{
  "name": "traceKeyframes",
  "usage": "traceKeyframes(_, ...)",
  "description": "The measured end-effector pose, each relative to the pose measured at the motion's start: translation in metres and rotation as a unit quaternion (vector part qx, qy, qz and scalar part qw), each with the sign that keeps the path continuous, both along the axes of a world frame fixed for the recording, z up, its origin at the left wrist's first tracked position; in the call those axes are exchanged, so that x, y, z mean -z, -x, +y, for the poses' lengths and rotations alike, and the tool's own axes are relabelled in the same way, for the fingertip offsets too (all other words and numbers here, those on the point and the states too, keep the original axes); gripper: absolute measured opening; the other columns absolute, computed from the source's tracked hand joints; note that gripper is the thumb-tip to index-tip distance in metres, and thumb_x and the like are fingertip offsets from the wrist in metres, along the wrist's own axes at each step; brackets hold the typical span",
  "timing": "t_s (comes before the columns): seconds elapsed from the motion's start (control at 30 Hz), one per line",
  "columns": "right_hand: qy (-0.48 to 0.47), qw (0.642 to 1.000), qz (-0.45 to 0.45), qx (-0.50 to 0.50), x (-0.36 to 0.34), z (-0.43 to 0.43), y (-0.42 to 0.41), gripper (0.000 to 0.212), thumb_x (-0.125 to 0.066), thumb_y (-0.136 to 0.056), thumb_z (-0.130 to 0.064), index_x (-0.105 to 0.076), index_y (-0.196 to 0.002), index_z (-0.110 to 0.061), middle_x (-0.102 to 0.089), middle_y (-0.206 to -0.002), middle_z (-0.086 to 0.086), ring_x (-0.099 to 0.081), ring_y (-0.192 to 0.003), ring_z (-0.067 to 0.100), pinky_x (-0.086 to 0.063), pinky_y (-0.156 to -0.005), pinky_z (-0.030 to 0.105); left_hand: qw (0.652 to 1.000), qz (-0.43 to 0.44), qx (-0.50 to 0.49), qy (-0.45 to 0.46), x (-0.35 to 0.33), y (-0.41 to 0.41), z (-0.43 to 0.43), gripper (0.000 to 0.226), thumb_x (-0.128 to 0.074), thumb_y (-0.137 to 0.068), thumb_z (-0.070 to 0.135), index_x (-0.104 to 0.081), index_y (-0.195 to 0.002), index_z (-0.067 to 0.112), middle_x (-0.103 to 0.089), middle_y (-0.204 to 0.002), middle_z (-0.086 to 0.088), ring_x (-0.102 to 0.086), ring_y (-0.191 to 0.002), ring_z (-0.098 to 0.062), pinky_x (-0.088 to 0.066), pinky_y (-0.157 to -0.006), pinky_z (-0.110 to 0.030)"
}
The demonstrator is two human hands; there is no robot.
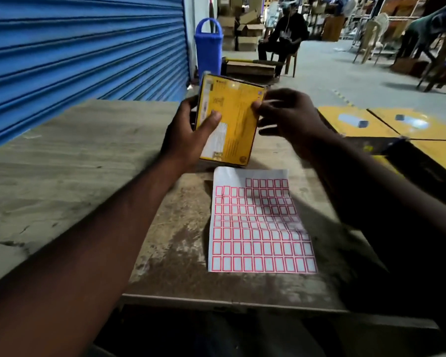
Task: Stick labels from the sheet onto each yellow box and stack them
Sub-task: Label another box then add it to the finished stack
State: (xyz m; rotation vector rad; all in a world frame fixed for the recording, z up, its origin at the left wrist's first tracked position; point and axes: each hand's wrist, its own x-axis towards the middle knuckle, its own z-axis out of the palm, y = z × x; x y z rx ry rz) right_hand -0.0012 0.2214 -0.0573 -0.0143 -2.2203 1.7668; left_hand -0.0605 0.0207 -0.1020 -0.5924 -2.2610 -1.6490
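A flat yellow box (238,117) is held up above the wooden table (88,155), its printed face tilted toward me. My left hand (188,135) grips its left edge, thumb across the front. My right hand (291,114) pinches the box's upper right edge with thumb and fingers. On the table just below lies the white label sheet (260,228) with several rows of red-bordered stickers; part of its top row is bare. Whether a label is on the box cannot be told.
More yellow boxes (386,127) lie at the right beside the table. A blue roller shutter (83,52) fills the left. A blue bin (208,45) stands behind the table, and a seated person (283,39) and chairs are farther back.
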Motion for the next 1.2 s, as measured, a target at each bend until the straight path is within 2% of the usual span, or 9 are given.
traceKeyframes(0.13,-0.035,0.995,-0.09,-0.013,0.017,-0.014,0.007,0.055,-0.072,-0.086,-0.02,-0.049,-0.134,-0.008,-0.067,-0.111,0.01,-0.069,-0.097,0.022,-0.059,-0.084,0.044,0.991,-0.116,0.055,-0.03,0.013,0.001,-0.002,0.037,-0.057,-0.094,0.046,-0.06,-0.121,0.021,-0.072,-0.113,0.002,-0.07,-0.102,-0.016,-0.055,-0.095,-0.049)
traceKeyframes(0.27,-0.035,0.994,-0.106,0.007,0.029,-0.02,0.011,0.057,-0.075,-0.084,-0.021,-0.049,-0.134,-0.009,-0.069,-0.107,0.009,-0.071,-0.09,0.023,-0.06,-0.082,0.046,0.982,-0.168,0.079,-0.046,0.014,0.004,-0.002,0.047,-0.056,-0.09,0.049,-0.059,-0.124,0.017,-0.072,-0.116,-0.001,-0.07,-0.105,-0.019,-0.053,-0.097,-0.05)
traceKeyframes(0.43,-0.051,0.991,-0.122,-0.013,0.032,-0.018,0.004,0.069,-0.082,-0.076,-0.021,-0.049,-0.136,-0.014,-0.059,-0.126,0.005,-0.063,-0.097,0.012,-0.057,-0.071,0.024,0.962,-0.217,0.128,-0.104,0.009,0.004,0.0,0.013,-0.055,-0.101,0.019,-0.054,-0.114,0.014,-0.07,-0.113,-0.006,-0.07,-0.1,-0.017,-0.055,-0.09,-0.035)
traceKeyframes(0.63,-0.141,0.983,-0.114,-0.042,0.033,-0.011,-0.004,0.079,-0.087,-0.067,-0.027,-0.05,-0.137,-0.021,-0.048,-0.144,0.002,-0.052,-0.124,0.02,-0.055,-0.086,0.03,0.957,-0.217,0.175,-0.076,0.008,0.007,-0.001,0.045,-0.056,-0.099,0.03,-0.047,-0.139,0.011,-0.063,-0.133,-0.011,-0.062,-0.121,-0.028,-0.046,-0.107,-0.049)
traceKeyframes(0.73,-0.256,0.964,-0.062,-0.021,0.037,-0.011,-0.008,0.065,-0.084,-0.074,-0.025,-0.055,-0.132,-0.018,-0.05,-0.144,0.004,-0.055,-0.123,0.02,-0.056,-0.091,0.039,0.98,-0.16,0.1,0.065,0.008,0.004,-0.001,0.082,-0.057,-0.084,0.054,-0.031,-0.154,0.02,-0.039,-0.156,-0.003,-0.042,-0.14,-0.016,-0.035,-0.116,-0.04)
traceKeyframes(0.87,-0.333,0.942,-0.031,0.013,0.038,-0.007,-0.008,0.043,-0.079,-0.081,-0.019,-0.062,-0.121,-0.018,-0.057,-0.131,0.006,-0.063,-0.106,0.019,-0.058,-0.084,0.04,0.991,0.045,-0.03,0.121,-0.006,-0.011,-0.009,0.029,-0.061,-0.094,0.035,-0.069,-0.119,0.023,-0.069,-0.113,0.012,-0.065,-0.098,-0.004,-0.054,-0.085,-0.022)
traceKeyframes(0.93,-0.357,0.933,-0.012,0.035,0.034,-0.005,-0.01,0.033,-0.077,-0.083,-0.019,-0.066,-0.113,-0.019,-0.062,-0.12,0.002,-0.062,-0.099,0.016,-0.056,-0.079,0.031,0.995,0.05,0.008,0.08,-0.016,-0.025,-0.016,0.02,-0.06,-0.096,0.035,-0.075,-0.094,0.022,-0.076,-0.087,0.01,-0.068,-0.07,-0.005,-0.055,-0.065,-0.024)
traceKeyframes(1.0,-0.377,0.925,0.003,0.038,0.027,-0.005,-0.016,0.018,-0.075,-0.085,-0.02,-0.069,-0.102,-0.019,-0.067,-0.105,-0.004,-0.062,-0.091,0.011,-0.048,-0.068,0.015,0.986,0.005,0.083,0.142,-0.021,-0.042,-0.017,0.022,-0.061,-0.095,0.036,-0.074,-0.087,0.02,-0.075,-0.078,0.006,-0.067,-0.059,-0.005,-0.054,-0.058,-0.022)
traceKeyframes(1.2,-0.439,0.895,0.009,-0.073,0.011,-0.003,-0.027,0.008,-0.075,-0.084,-0.016,-0.071,-0.089,-0.021,-0.067,-0.085,-0.013,-0.062,-0.078,-0.005,-0.047,-0.068,0.013,0.95,-0.023,0.205,0.235,-0.013,-0.056,-0.004,0.019,-0.077,-0.085,0.027,-0.075,-0.103,0.023,-0.075,-0.093,0.013,-0.069,-0.086,0.006,-0.053,-0.079,-0.01)
